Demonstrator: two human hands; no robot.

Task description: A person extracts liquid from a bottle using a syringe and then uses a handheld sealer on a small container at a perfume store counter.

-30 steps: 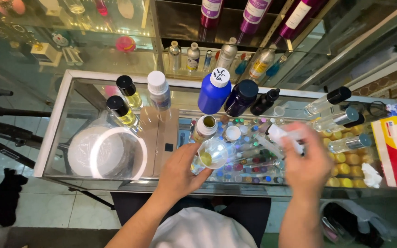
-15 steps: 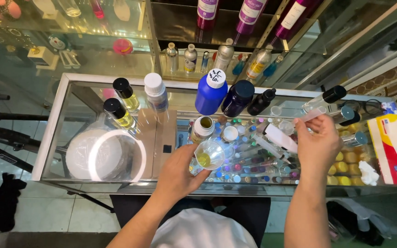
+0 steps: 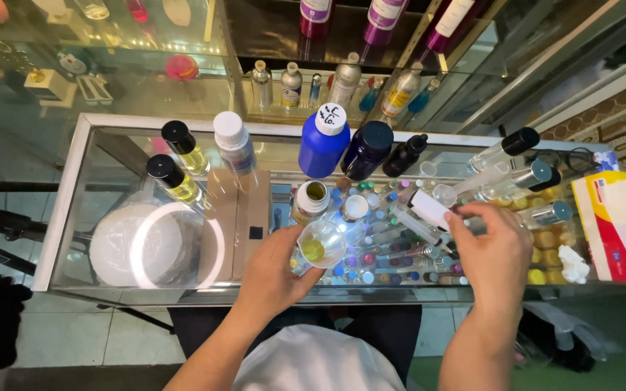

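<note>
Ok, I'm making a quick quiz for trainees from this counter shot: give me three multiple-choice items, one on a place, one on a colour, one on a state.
1. Where is the clear cup?
A. In the left hand
B. On the floor
C. On the back shelf

2. What colour is the big bottle with the white cap?
A. Red
B. Blue
C. Green

3. What state is the small white bottle beside the cup in?
A. Capped
B. Lying on its side
C. Open, upright

Answers:
1 A: the left hand grips it over the glass counter.
2 B: its body is plain blue.
3 C: its mouth shows, with no cap on.
</note>
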